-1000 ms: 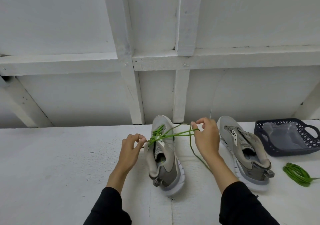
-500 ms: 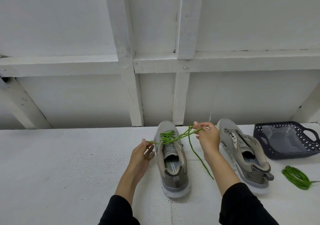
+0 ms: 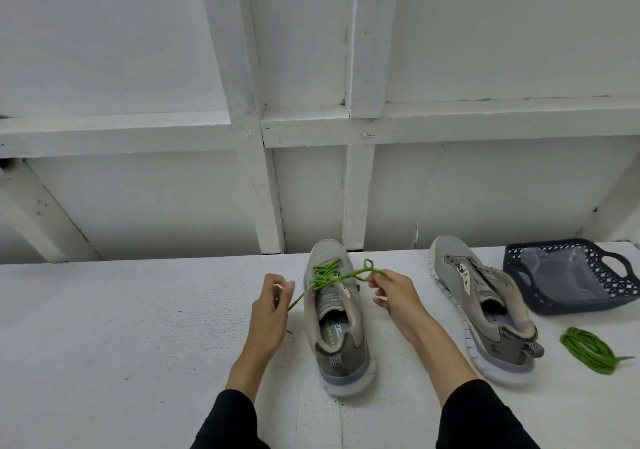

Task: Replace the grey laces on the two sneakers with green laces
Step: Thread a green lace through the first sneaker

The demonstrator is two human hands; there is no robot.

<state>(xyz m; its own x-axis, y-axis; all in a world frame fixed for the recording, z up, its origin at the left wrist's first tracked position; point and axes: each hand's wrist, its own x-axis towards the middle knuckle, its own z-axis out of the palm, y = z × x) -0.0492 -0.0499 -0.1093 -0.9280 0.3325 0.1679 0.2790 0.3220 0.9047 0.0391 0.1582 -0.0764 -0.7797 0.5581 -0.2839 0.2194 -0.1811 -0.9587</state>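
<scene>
White-painted bench before a panelled wall: our left hand (image 3: 272,305) and right hand (image 3: 393,294) each pinch an end of the green lace (image 3: 325,275) threaded through the centre sneaker (image 3: 334,313); soft, light cord, best gripped near its ends.

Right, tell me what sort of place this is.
Probably a plain workshop or shed bench: a rough white-painted tabletop, a white wall of boards with framing battens, and a dark blue plastic basket.

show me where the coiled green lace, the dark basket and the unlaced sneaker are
coiled green lace (image 3: 589,350), head view, middle of the coil
dark basket (image 3: 577,306), head view, near wall
unlaced sneaker (image 3: 450,253), head view, toe
</scene>
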